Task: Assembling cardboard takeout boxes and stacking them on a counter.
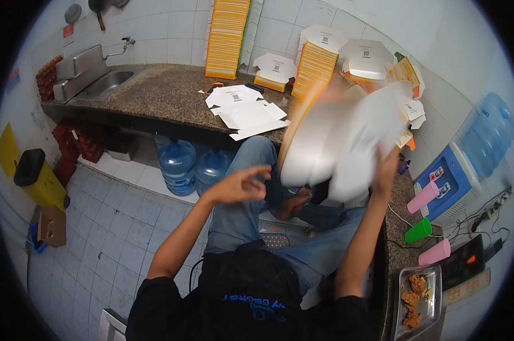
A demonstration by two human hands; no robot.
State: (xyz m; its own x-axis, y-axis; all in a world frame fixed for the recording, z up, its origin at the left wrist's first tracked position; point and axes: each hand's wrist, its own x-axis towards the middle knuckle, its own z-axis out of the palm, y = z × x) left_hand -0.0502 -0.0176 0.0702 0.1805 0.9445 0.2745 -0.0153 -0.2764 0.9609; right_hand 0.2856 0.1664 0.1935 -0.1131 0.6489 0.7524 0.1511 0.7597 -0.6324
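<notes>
A white carton blank (353,136) with a yellow-orange edge is smeared by motion above my lap, in front of the counter. My right hand (386,167) grips its right side; the fingers are partly hidden behind the board. My left hand (243,184) is held over my left knee, empty, with its fingers apart and slightly bent. Beyond it, an unfolded white carton blank (248,113) lies at the counter's edge. Folded white-and-yellow boxes (368,57) are piled behind the moving carton.
Tall stacks of yellow cartons (227,40) stand against the wall on the granite counter (155,94). At right are a water dispenser (453,182), pink and green cups (419,230) and a tray of fried chicken (402,284). Blue water bottles (176,165) stand beneath the counter.
</notes>
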